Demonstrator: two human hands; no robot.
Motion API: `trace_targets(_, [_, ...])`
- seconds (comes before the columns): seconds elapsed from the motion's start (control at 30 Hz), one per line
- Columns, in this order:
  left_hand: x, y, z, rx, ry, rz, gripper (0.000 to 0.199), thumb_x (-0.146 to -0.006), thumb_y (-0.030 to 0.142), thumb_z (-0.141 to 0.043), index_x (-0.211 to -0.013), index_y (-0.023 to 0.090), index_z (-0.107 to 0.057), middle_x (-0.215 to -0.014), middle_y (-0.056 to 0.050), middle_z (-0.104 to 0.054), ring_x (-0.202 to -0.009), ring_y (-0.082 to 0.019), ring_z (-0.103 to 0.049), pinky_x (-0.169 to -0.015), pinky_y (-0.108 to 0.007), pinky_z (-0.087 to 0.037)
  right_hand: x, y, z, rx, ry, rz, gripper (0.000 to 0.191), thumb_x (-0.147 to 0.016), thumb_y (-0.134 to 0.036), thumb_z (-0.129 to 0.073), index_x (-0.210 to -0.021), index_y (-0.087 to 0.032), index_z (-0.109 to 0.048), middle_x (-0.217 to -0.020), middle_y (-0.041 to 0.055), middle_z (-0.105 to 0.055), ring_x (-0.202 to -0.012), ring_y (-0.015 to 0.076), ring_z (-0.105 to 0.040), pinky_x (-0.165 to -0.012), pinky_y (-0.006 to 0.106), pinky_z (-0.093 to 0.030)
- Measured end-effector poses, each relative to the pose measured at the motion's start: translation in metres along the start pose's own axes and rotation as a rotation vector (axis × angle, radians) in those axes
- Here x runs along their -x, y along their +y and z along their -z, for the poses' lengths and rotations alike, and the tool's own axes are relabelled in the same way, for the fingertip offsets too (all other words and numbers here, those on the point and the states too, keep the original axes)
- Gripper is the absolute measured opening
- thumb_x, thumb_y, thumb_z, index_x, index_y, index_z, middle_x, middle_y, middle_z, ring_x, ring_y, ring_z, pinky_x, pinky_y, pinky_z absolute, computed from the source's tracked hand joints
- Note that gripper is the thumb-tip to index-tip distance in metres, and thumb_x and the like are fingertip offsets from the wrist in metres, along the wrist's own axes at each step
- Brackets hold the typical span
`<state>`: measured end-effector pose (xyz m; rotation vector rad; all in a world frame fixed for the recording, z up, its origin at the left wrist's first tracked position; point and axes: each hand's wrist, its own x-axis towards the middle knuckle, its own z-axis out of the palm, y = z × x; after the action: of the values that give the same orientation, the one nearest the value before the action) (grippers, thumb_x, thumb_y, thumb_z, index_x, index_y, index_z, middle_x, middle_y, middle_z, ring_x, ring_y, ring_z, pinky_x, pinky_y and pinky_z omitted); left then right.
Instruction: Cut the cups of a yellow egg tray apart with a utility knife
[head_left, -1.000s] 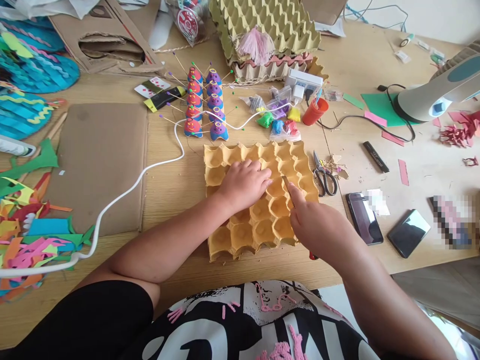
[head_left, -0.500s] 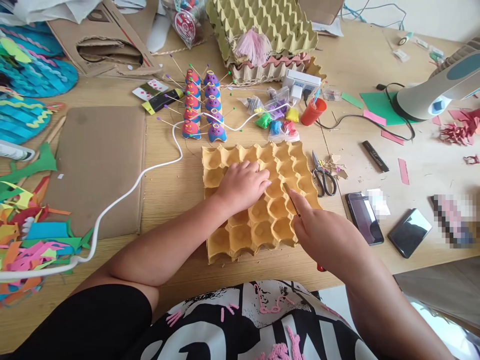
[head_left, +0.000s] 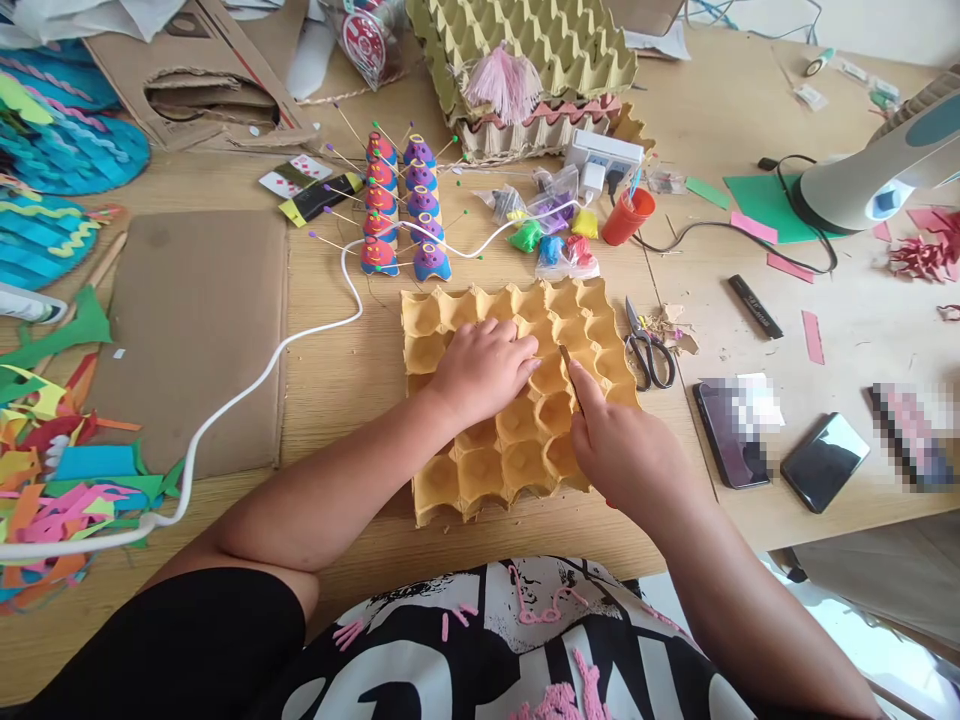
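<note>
A yellow egg tray lies on the wooden table in front of my body. My left hand presses down on its middle, fingers curled over the cups and touching the cardboard. On the tray's right side, my right hand is wrapped round a thin knife, index finger along its back. The dark blade points away from me and rests against the cups. Part of a red handle end shows under my right palm; the rest of the handle is hidden.
Black scissors lie just right of the tray. Behind it stand painted egg-cup figures with pins and a white cable. Two phones are at right, a flat cardboard piece at left, stacked egg trays at the back.
My right hand has moved slightly forward and left with the knife, whose tip sits farther up the tray. My left hand has stayed on the tray.
</note>
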<state>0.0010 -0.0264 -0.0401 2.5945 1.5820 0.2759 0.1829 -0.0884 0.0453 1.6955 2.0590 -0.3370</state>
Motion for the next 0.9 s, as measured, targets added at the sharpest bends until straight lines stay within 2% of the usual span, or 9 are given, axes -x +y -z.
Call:
trace_targets(0.3, [0.001,0.000,0.001,0.000,-0.003,-0.002,0.024,-0.108,0.043,-0.056,-0.107,0.024,-0.071,-0.107,-0.008,-0.070,-0.106,-0.030,-0.064,-0.083,-0.040,-0.044,-0.009,-0.004,-0.001,0.009,-0.001,-0.029,0.069,-0.106,-0.023,-0.030,-0.174,-0.013,-0.023,-0.080,0.0066,-0.079,-0.068,0.0239,-0.072,-0.053,0.035,-0.035])
trace_targets(0.43, [0.000,0.000,0.000,0.014,-0.012,0.001,0.025,-0.108,0.043,-0.055,-0.106,0.024,-0.071,-0.107,-0.008,-0.070,-0.106,-0.029,-0.064,-0.084,-0.040,-0.044,-0.009,-0.006,0.004,0.022,-0.039,-0.022,0.070,-0.105,-0.023,-0.031,-0.174,-0.011,-0.022,-0.078,0.0080,-0.078,-0.065,0.0240,-0.070,-0.055,0.035,-0.039])
trace_targets(0.57, [0.000,0.000,0.000,-0.002,-0.010,-0.004,0.026,-0.109,0.044,-0.054,-0.107,0.025,-0.071,-0.107,-0.008,-0.070,-0.106,-0.030,-0.064,-0.083,-0.040,-0.044,-0.012,-0.007,0.007,0.004,-0.018,-0.018,0.070,-0.104,-0.023,-0.032,-0.173,-0.011,-0.025,-0.089,0.0120,-0.081,-0.075,0.0257,-0.074,-0.059,0.035,-0.044])
trace_targets(0.8, [0.000,0.001,0.001,0.012,-0.028,0.007,0.025,-0.108,0.043,-0.054,-0.107,0.025,-0.071,-0.108,-0.009,-0.070,-0.107,-0.030,-0.064,-0.085,-0.040,-0.044,-0.004,-0.002,0.011,-0.024,-0.056,-0.007,0.068,-0.105,-0.023,-0.031,-0.172,-0.011,-0.026,-0.083,0.0095,-0.080,-0.073,0.0250,-0.073,-0.056,0.034,-0.039])
trace_targets(0.9, [0.000,0.000,0.002,0.022,-0.034,0.007,0.026,-0.109,0.044,-0.053,-0.108,0.025,-0.072,-0.109,-0.009,-0.070,-0.107,-0.030,-0.063,-0.087,-0.041,-0.044,-0.009,-0.002,0.016,-0.039,-0.060,-0.006,0.068,-0.104,-0.022,-0.032,-0.171,-0.009,-0.027,-0.090,0.0116,-0.081,-0.080,0.0267,-0.075,-0.058,0.035,-0.039])
